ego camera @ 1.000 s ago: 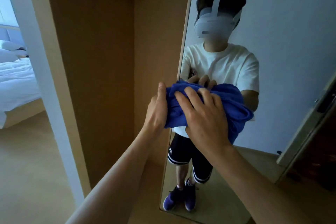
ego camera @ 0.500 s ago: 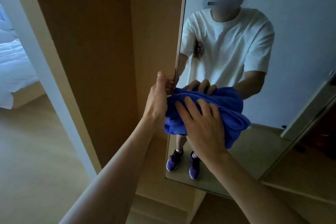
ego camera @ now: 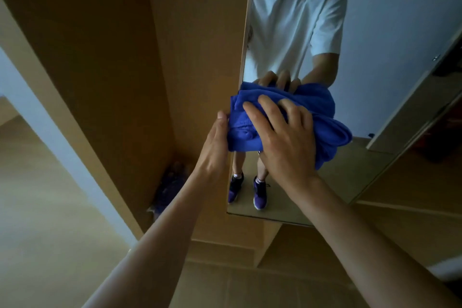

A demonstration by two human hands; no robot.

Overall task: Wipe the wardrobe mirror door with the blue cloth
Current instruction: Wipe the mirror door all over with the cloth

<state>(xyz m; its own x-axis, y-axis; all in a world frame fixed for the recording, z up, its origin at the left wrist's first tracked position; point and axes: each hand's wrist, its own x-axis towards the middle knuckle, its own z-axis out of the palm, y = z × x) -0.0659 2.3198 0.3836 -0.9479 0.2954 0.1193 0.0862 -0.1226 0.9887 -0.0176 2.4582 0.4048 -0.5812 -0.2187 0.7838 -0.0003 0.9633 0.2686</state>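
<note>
A person's right hand (ego camera: pixel 282 140) presses a bunched blue cloth (ego camera: pixel 322 107) flat against the wardrobe mirror door (ego camera: pixel 375 32), fingers spread and only slightly bent over the fabric, palm on top. The cloth sits approx. mid-height on the glass, near its left edge, w/ a loose fold hanging out to the right of the hand. The left hand (ego camera: pixel 212 145) is at the door's left edge, seen side-on, thumb up and touching the cloth's left side; its fingers are hidden behind the edge and cloth, so its grip can't be told. Reflected in the mirror: a white T-shirt (ego camera: pixel 287 20), the fingertips on the cloth, and purple shoes (ego camera: pixel 258 192) at the bottom. At left, the wardrobe's brown side panel (ego camera: pixel 100 57), a blurred purple shape (ego camera: pixel 172 182) at its foot, and pale floor (ego camera: pixel 37 207).
</note>
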